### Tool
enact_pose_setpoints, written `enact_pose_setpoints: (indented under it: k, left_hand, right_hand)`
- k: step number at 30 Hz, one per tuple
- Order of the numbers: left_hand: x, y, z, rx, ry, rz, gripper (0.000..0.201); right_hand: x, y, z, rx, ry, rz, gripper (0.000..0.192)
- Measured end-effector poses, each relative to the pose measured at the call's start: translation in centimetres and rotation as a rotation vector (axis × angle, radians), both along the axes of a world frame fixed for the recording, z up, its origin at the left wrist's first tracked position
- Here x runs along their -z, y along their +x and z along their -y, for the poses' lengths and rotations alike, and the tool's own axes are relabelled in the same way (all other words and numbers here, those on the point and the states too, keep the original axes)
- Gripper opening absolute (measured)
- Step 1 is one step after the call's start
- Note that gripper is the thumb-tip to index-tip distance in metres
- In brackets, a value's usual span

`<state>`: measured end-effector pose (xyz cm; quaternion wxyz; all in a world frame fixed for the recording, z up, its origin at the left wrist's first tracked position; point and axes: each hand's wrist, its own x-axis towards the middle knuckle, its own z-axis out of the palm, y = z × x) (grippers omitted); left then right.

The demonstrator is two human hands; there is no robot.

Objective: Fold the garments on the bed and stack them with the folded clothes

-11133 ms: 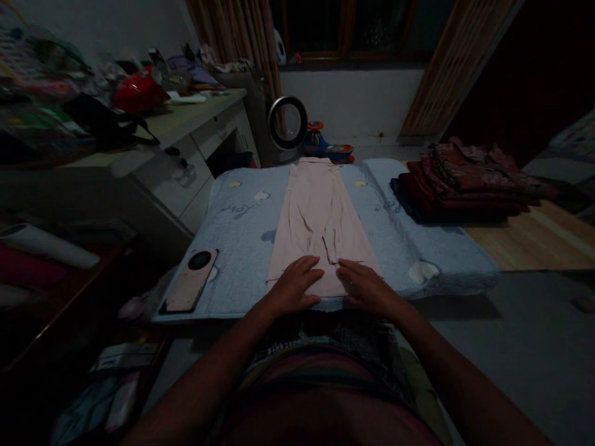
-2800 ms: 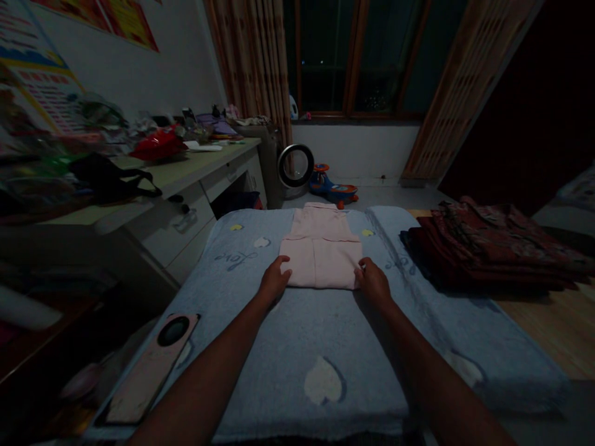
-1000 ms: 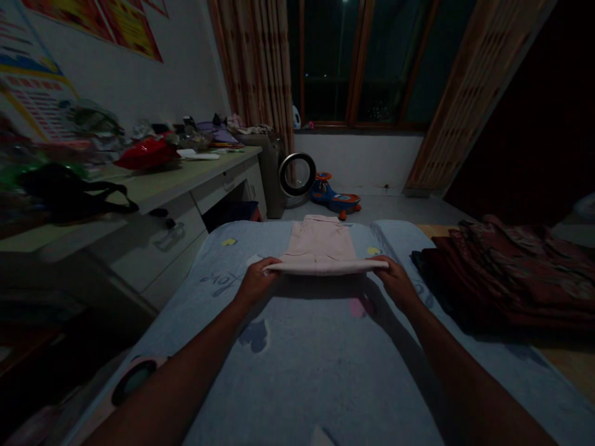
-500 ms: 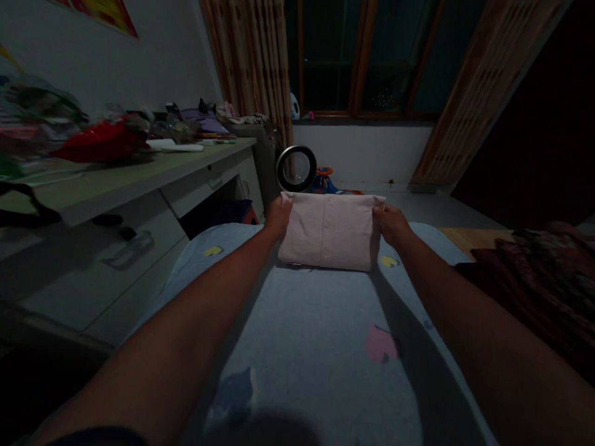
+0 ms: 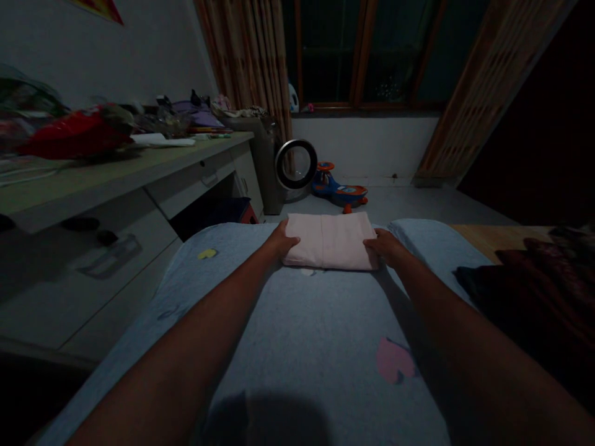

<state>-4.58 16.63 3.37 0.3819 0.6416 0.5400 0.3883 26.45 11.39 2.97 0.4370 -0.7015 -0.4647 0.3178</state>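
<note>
Where fleecy blue blanket [image 5: 297, 334] ends, fingers [image 5: 292, 241] pinching soft pink folded rectangle [image 5: 331, 240].

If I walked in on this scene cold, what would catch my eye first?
Probably the pale pink folded garment, the brightest thing in the dim room, lying at the far end of the blue blanket with the left hand and right hand resting on its two sides. Beyond it, on the floor by the curtain, stand a round ring-shaped fan and a blue and orange toy car.

Bare blue towel [image 5: 297, 347] between forearms
</note>
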Motion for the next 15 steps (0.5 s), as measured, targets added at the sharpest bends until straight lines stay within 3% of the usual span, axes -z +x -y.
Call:
enact_pose_setpoints:
  k: [2,5,7,10,13,15]
  left_hand:
    - [-0.7,0.7,0.1,0.0,0.178,-0.093,0.072]
    - [-0.6,2.0,0.6,-0.074,0.32,-0.228,0.071]
    - [0.1,2.6,1.0,-0.17,0.223,-0.303,0.073]
    - [1.1,2.7,1.0,-0.313,-0.076,-0.287,0.082]
    - [1.1,2.2,0.5,-0.42,-0.24,-0.155,0.084]
    - [0.6,1.8,0.2,-0.401,-0.303,-0.089,0.076]
  right_hand:
    - [-0.4,-0.6,-0.3,-0.007,0.021,-0.053,0.037]
    - [-0.2,-0.9,-0.6,0.032,0.01,0.1,0.041]
    - [0.5,-1.0,-0.4,0.106,-0.044,0.213,0.043]
    - [1.5,-1.0,0.1,0.171,-0.091,0.367,0.043]
    - [1.9,-1.1,0.4,0.129,-0.132,0.502,0.039]
    - [1.9,-1.1,0.2,0.068,-0.12,0.499,0.036]
